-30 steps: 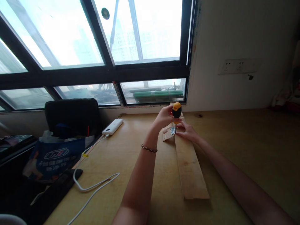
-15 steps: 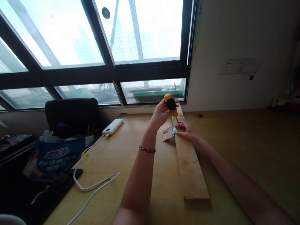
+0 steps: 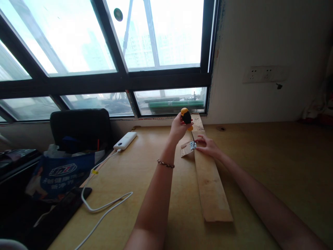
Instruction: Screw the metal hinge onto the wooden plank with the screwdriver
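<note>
My left hand (image 3: 178, 128) is closed around the yellow-and-black handle of a screwdriver (image 3: 186, 117), held upright over a long wooden board (image 3: 212, 187). Its thin shaft points down toward a silver metal hinge (image 3: 193, 145); the tip is too small to make out. One hinge leaf lies on the board, and the other is on a small wood piece (image 3: 186, 149) that slopes down at the board's left edge. From the right, my right hand (image 3: 208, 145) has thumb and fingertips closed at the hinge's edge. Whether a screw is between them cannot be seen.
A white power bank (image 3: 125, 140) with a white cable (image 3: 104, 209) lies on the left of the wooden table (image 3: 156, 201). Beyond that edge are a black chair (image 3: 80, 128) and a blue bag (image 3: 65, 173). Window and wall stand behind.
My left hand and the screwdriver have shifted slightly left and down; the shaft now points at the hinge's upper edge instead of right of it. My right hand stays nearly still.
</note>
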### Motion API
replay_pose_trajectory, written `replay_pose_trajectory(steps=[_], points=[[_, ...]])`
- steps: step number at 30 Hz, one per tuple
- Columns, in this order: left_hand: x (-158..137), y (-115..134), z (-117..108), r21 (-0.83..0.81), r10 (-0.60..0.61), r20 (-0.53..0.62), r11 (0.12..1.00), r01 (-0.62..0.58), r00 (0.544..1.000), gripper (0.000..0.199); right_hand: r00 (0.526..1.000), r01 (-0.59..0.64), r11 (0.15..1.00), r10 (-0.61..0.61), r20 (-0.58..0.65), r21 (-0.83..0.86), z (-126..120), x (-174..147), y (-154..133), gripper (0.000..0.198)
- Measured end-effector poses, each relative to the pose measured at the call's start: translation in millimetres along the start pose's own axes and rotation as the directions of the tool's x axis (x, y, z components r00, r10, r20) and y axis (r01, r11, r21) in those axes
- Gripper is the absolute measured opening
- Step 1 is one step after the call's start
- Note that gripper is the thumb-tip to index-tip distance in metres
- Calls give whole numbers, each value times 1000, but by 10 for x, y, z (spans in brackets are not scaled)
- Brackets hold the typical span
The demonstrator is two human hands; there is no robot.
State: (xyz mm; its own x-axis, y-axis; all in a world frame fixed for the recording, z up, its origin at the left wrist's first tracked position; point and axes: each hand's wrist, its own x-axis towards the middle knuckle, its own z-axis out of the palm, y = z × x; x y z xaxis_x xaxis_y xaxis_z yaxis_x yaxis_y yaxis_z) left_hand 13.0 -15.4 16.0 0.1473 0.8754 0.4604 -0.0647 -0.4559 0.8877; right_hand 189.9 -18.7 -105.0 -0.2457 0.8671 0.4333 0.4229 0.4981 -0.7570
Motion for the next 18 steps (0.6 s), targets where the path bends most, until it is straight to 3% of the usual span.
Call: replay_pose_trajectory(steps=[18], points=[[9,-49,12,-2,5,17,1000,-5,1000,34,1000,-20,999,20,-9,-33,-10,-3,-41,55]])
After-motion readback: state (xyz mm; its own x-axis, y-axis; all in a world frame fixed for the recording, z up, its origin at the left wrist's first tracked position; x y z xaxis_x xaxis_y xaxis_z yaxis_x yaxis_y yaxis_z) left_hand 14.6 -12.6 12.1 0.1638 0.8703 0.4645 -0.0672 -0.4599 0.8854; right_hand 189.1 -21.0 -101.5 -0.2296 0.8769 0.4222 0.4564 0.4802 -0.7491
